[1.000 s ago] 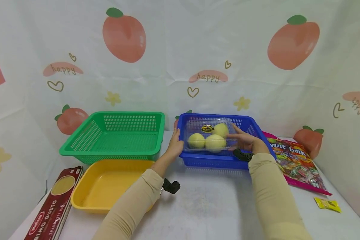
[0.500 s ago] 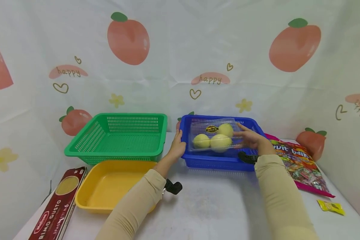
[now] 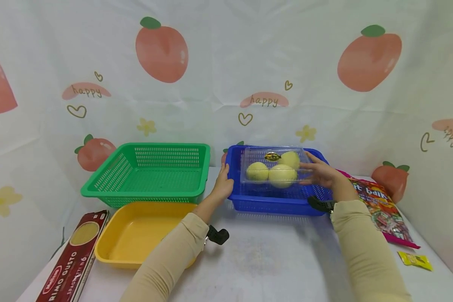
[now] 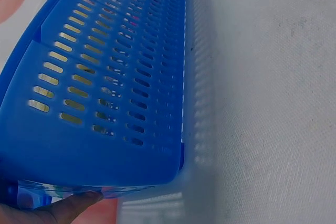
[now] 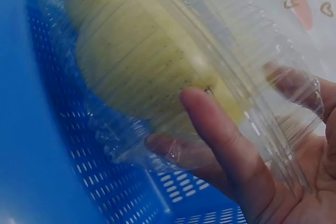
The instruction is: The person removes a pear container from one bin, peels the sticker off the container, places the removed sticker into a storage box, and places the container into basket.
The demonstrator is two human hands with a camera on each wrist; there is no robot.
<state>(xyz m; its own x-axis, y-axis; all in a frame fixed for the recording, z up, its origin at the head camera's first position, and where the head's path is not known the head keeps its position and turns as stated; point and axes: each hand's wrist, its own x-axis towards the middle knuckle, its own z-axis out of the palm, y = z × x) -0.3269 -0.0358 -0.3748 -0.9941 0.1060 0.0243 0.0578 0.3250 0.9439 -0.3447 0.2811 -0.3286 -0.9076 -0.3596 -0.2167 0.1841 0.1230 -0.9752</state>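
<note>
My right hand grips the right end of a clear plastic clamshell box, its fingers spread round the end in the right wrist view. Inside lie three round pale yellow-green fruits, and the lid bears a black-and-gold label. The box is held at the opening of a blue slotted basket, slightly tilted. My left hand holds the basket's left end at the rim. In the left wrist view a fingertip shows against that end wall; the other fingers are hidden.
A green slotted basket stands at the left, with a yellow tub before it. A red spaghetti pack lies far left. Right of the blue basket are a candy bag and a small yellow packet.
My right hand has moved to the right and slightly up with the clamshell box. The left hand has stayed at the blue basket's left end. The head view has shifted slightly.
</note>
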